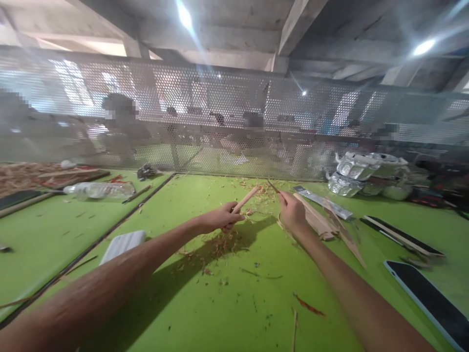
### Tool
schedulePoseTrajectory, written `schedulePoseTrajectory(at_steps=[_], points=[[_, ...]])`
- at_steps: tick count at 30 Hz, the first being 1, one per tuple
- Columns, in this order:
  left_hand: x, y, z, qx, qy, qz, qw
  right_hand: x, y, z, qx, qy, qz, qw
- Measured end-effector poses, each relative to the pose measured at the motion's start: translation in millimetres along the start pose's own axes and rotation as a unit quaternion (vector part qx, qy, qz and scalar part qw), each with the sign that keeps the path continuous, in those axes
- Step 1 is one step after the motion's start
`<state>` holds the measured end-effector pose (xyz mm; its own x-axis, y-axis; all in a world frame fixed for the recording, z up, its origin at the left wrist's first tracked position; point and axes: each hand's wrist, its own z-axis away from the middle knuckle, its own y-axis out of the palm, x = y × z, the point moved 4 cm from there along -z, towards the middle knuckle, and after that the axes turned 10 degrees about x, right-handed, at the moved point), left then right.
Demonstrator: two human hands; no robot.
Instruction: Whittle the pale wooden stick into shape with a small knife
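Wooden stick (245,199) sits in the left hand (222,218), fingers wrapped tight round its lower end, free tip angled up and away toward the mesh screen (234,122). It's held above the middle of the green counter (227,303), probably so the tip is exposed to the tool.

Right hand (292,211) pinches a thin dark blade or pick (273,186), fingers pressed together on it, point aimed at the stick tip but not touching. Can't tell what the tool is: too small, blurred.

Shavings (220,244) lie under and beyond both hands, densest toward the far edge. Flat wood strips (322,222) lie just beside the right hand, within reach.

Toward the right edge: dark slats (403,237), a phone (428,298) cut off by the frame. Left part: a plastic bottle (98,189) lying down, a white pad (122,244). Foil-like bundle (366,173) sits at the far right by the screen.

People behind the mesh are hazy; what they're doing is unreadable.
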<state>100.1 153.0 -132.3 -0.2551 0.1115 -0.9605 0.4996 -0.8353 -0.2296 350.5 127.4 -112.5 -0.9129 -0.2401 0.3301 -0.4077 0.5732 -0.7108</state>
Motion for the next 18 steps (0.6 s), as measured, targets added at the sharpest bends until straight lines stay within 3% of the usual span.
schedulePoseTrajectory(at_steps=[4,8,13,18], points=[[5.7,-6.8,0.6,-0.081,-0.032,-0.057,0.995,28.5,2.4,4.8,0.028,-0.064,-0.027,0.997],[0.1,-5.2,2.0,-0.126,-0.035,-0.111,0.985,46.6,11.2,12.4,0.081,-0.107,-0.022,0.991],[-3.3,-8.4,-1.8,-0.189,-0.027,-0.188,0.963,43.7,13.7,12.4,0.085,-0.081,0.055,0.991],[-2.9,-10.1,-5.1,-0.206,-0.028,-0.220,0.953,40.3,14.3,9.2,0.109,-0.075,0.078,0.988]])
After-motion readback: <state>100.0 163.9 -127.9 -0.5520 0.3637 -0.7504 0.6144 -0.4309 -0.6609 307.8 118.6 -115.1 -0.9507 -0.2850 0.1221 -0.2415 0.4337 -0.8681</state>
